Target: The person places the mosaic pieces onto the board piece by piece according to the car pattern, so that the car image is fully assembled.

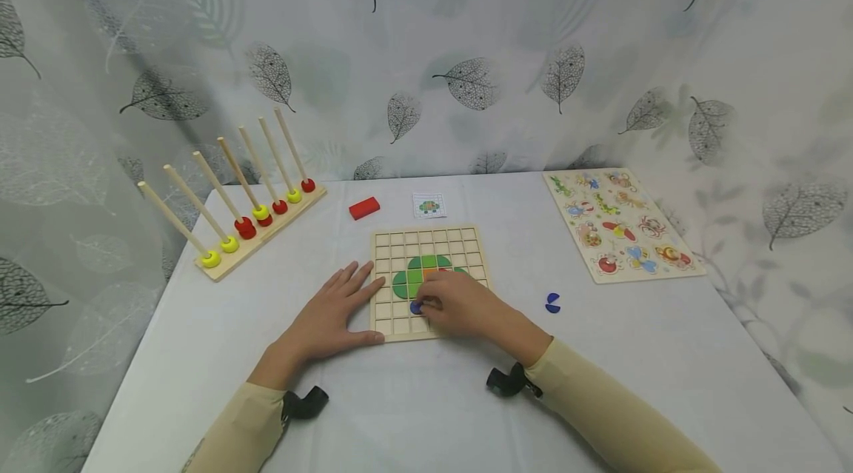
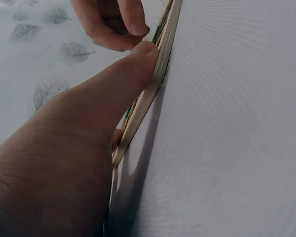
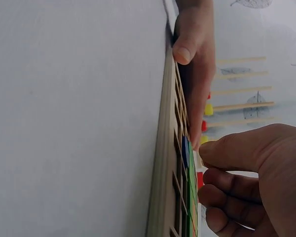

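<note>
A wooden grid board [image 1: 381,240] lies at the table's middle, with green rounded and square pieces [image 1: 415,277] and a bit of orange forming a shape in its cells. My left hand [image 1: 336,310] rests at the board's left side, fingers spread over the edge, thumb at the near left corner. My right hand [image 1: 460,303] reaches over the board from the right, its fingers curled and fingertips pinching at a small blue rounded piece [image 1: 416,307] just below the green ones. In the right wrist view, the blue piece [image 3: 185,150] lies low at the board's surface beside the thumb. This hand hides part of the pattern.
Two blue pieces [image 1: 552,303] lie right of the board. Behind it are a red block [image 1: 364,208] and a small pattern card [image 1: 429,205]. A pegged bead rack [image 1: 266,232] stands at the left, an insect puzzle board [image 1: 620,225] at the right. A leaf-print curtain [image 1: 426,51] hangs behind.
</note>
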Demonstrator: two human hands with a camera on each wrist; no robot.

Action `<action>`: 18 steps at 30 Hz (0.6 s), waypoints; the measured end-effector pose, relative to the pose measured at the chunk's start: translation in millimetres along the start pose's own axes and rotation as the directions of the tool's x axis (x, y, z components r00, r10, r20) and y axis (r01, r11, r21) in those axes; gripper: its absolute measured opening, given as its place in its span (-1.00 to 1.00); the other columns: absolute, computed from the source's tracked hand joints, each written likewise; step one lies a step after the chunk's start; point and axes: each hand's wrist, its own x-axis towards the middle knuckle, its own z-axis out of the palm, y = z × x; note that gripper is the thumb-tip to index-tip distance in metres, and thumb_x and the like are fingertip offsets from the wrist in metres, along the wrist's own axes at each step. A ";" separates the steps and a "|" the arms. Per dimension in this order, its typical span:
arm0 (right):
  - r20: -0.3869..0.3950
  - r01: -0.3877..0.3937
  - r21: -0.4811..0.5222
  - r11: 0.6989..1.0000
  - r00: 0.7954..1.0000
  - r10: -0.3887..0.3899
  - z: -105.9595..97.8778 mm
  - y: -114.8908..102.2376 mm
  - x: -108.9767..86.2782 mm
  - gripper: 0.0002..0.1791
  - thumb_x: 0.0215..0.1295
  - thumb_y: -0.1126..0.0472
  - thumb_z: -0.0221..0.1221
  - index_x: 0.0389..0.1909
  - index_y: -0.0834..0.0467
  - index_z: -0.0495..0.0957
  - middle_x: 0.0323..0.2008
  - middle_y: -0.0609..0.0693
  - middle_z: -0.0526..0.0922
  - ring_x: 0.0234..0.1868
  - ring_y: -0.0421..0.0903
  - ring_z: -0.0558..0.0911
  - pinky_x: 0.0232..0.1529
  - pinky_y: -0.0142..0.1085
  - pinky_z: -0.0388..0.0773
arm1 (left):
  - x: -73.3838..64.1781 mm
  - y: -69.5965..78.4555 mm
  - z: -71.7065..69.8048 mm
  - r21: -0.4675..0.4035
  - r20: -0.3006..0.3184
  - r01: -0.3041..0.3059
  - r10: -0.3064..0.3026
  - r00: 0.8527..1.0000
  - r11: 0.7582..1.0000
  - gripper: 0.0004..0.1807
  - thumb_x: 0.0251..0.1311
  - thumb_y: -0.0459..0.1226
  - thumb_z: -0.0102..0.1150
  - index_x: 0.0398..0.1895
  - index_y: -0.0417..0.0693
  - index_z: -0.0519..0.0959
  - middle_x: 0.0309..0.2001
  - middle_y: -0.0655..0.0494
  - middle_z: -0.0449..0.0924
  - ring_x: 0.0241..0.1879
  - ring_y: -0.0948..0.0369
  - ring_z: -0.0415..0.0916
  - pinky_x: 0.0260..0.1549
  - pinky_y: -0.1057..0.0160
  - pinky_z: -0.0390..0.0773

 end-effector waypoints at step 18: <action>-0.083 -0.089 0.054 0.995 0.992 0.093 -36.1 17.2 -30.4 -0.80 0.35 0.24 0.50 -0.04 0.10 0.81 -0.16 -0.14 0.70 -0.19 -0.18 0.64 -0.17 -0.32 0.67 | -0.2 1.9 0.0 -0.012 0.006 0.015 -0.015 1.000 1.000 0.14 0.20 0.49 0.25 0.75 0.20 0.21 0.77 0.10 -0.09 0.74 -0.04 -0.24 0.66 -0.13 -0.08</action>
